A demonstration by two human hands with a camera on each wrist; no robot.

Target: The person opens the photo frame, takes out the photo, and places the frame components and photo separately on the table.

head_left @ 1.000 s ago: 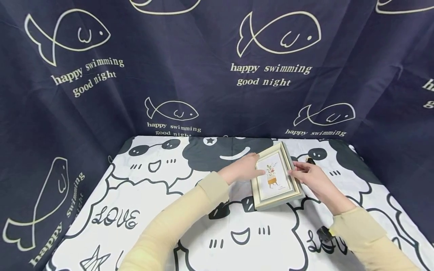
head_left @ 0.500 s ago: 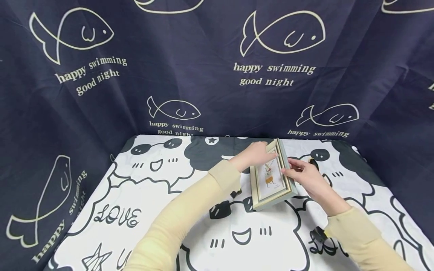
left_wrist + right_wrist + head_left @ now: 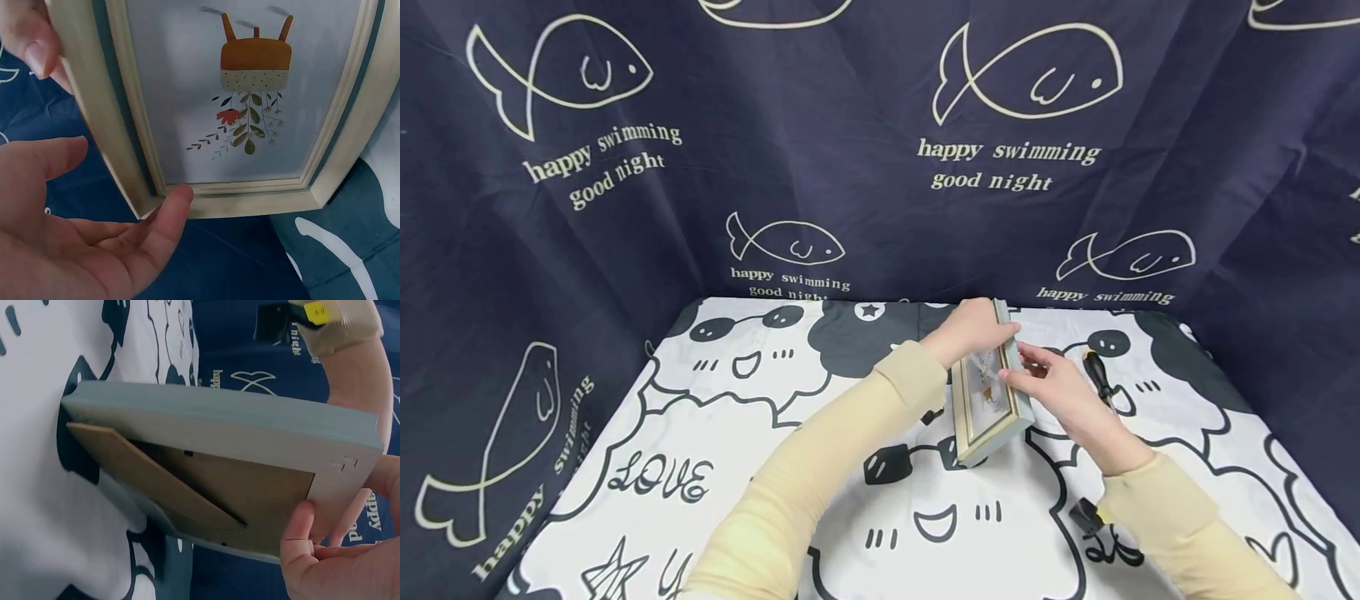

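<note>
A cream and pale blue picture frame (image 3: 992, 400) leans on the cloth, its bottom edge down and its face turned left. Its front, with a potted-flower print (image 3: 256, 56), appears upside down in the left wrist view. My left hand (image 3: 973, 325) grips the top end, a fingertip over the front border. My right hand (image 3: 1056, 392) pinches the right side, thumb at the edge and other fingers behind. In the right wrist view the frame's grey back shows a brown stand (image 3: 156, 475) swung out from the backing board (image 3: 269, 487).
A screwdriver (image 3: 1096, 371) with a black handle lies to the right of my right hand. The table has a white and black cartoon cloth (image 3: 737, 433). Behind it hangs a dark blue curtain (image 3: 850, 150) with fish prints.
The picture frame has turned leftward and stands steeper, its side edge now showing. My left hand has slid up to its top end. My right hand has shifted left, uncovering the screwdriver.
</note>
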